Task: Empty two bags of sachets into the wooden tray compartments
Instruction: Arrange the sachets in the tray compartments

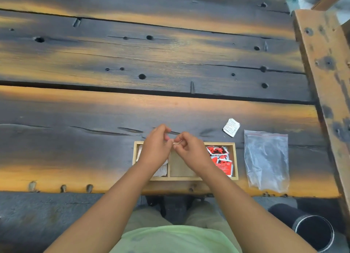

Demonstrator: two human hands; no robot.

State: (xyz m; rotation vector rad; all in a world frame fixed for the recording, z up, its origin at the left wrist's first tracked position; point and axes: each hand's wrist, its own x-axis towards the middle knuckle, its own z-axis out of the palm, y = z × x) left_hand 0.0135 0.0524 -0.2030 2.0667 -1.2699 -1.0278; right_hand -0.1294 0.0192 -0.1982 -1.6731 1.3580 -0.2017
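Both hands meet above the wooden tray (234, 159), the left hand (155, 150) and right hand (191, 150) pinching something small and pale between their fingertips; what it is cannot be made out. The forearms hide much of the tray. Red sachets (220, 159) fill its 3 o'clock compartment, pale sachets (162, 170) peek out at 9 o'clock, and a clear plastic bag (266, 160) lies flat at the tray's 3 o'clock.

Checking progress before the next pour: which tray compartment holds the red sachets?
The right-hand compartment of the wooden tray; the middle one looks bare, and the left holds pale sachets.
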